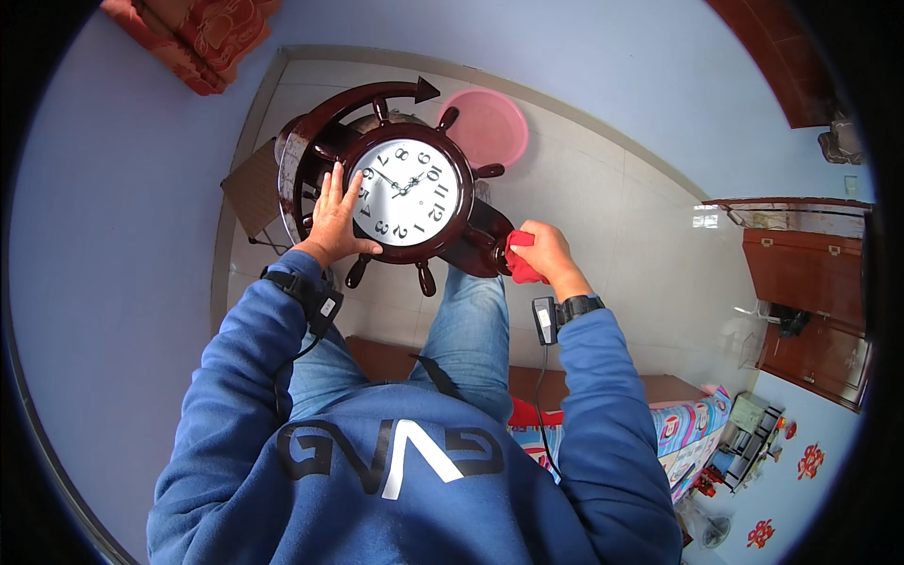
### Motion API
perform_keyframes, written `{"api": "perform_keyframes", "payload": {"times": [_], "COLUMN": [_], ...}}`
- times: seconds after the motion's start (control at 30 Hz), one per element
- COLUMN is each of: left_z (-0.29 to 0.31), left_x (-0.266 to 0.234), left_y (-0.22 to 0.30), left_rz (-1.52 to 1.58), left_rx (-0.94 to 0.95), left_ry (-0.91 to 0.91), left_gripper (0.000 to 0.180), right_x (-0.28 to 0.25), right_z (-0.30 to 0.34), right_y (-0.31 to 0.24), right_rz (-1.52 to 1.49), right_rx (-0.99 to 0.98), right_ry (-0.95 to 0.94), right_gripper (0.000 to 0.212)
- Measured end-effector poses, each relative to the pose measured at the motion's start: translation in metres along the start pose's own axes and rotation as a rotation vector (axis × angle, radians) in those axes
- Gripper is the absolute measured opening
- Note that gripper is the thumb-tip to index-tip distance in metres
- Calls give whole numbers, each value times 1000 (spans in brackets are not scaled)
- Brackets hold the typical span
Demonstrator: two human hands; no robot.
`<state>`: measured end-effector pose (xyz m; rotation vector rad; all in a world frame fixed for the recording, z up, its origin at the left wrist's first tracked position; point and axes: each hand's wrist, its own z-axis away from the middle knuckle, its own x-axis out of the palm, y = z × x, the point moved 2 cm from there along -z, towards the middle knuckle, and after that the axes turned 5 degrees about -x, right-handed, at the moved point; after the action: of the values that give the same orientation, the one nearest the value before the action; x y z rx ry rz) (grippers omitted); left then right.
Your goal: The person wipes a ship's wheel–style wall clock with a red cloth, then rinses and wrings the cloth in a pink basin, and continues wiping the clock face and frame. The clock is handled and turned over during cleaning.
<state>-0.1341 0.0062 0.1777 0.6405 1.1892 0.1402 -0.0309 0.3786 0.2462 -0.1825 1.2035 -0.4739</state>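
- Just beyond the knees, in the head view, sits our centrepiece: a dark-brown, glossy ship's-wheel clock with a round white dial [410, 202], dial facing up; what bears its weight underneath is hidden.
- On the clock's left rim, the bare left hand [336, 221] lies spread wide, fingertips over the dial's edge, bracing rather than gripping, by the look of it!
- Off the clock's lower right, the bare right hand [546, 252] has its fingers closed around a crumpled red cloth [524, 260], bunched right against the end of the clock's dark, glossy anchor stem [480, 240].
- Past the clock's upper right, a round pink plastic basin [504, 132] on the pale tiled floor [589, 193]; to its left, a brown cardboard box [252, 193].
- And here's the danger: a hard push on that stem could swivel or tip the clock, with one flat palm perhaps too little to check it.
- Watch those spokes, too: cloth caught on one might jerk the frame. Nearer than the clock, the thin black cord [540, 405] at the right wrist could snag, while stray fingertips might smudge the dial.
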Motion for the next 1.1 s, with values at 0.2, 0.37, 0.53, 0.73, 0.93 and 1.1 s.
{"api": "perform_keyframes", "payload": {"times": [0.2,0.37,0.53,0.73,0.93,1.1], "left_z": [0,0,0,0,0,0], "left_x": [1,1,1,1,1,4], "left_y": [0,0,-1,1,1,-1], "left_rz": [-37,-26,-16,-42,-53,-55], "left_rx": [-6,-8,-3,-19,-33,-2], "left_ry": [-10,-5,-1,-11,-19,21], "left_gripper": [146,145,145,145,146,147], "right_x": [14,23,23,26,35,38], "right_z": [8,1,3,13,28,35], "right_y": [-10,3,31,27,40,21], "right_rz": [252,156,-346,-75,-538,-551], "right_rx": [-308,-56,346,54,340,163], "right_ry": [170,185,221,299,359,482], "right_gripper": [11,14,17,16,16,18]}}
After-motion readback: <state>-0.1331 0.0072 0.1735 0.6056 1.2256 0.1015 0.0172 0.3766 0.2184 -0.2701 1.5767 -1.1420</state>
